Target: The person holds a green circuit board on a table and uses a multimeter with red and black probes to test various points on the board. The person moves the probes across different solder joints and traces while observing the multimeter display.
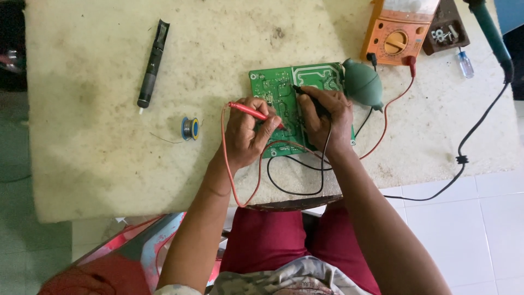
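Green board under both hands; L hand red probe, R hand black probe

The person's left hand and right hand were bare, with no gloves, rings or watch showing. Both forearms were uncovered up to the lower edge of the picture, with no sleeve reaching the wrists. Dark red trousers covered the lap and thighs. Lower down, a pale shirt with a mottled grey and brown pattern showed over the belly, its cloth loosely rumpled.
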